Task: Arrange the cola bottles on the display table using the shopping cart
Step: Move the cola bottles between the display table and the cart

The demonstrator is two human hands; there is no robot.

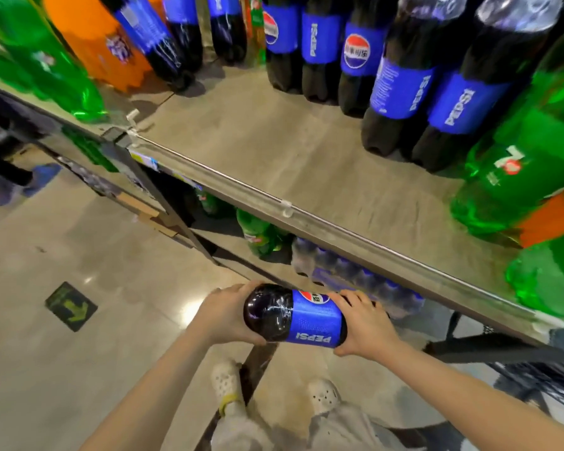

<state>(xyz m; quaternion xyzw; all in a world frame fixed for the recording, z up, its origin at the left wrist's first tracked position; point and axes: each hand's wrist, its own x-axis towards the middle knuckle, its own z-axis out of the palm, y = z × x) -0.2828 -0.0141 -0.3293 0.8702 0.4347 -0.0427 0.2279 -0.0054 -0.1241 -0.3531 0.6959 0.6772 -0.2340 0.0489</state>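
A cola bottle (295, 317) is held lying sideways, below and in front of the display table (274, 157), between 2 hands. Its neck and cap are hidden behind the right hand (363, 323), whose fingers are curled over the blue label; the rounded dark base is cupped by the left hand (223, 315), fingers wrapped around it. The shopping cart (508, 356) is cut off at the right edge, so that only dark bars and mesh can be made out. On the flat, matte grey table top, standing cola bottles (401, 76) are shown with tops cropped. Green bottles (515, 177) and an orange bottle (95, 37) are blurred. The lower shelf is partly shadowed. The floor (79, 255) is seen as glossy tile.
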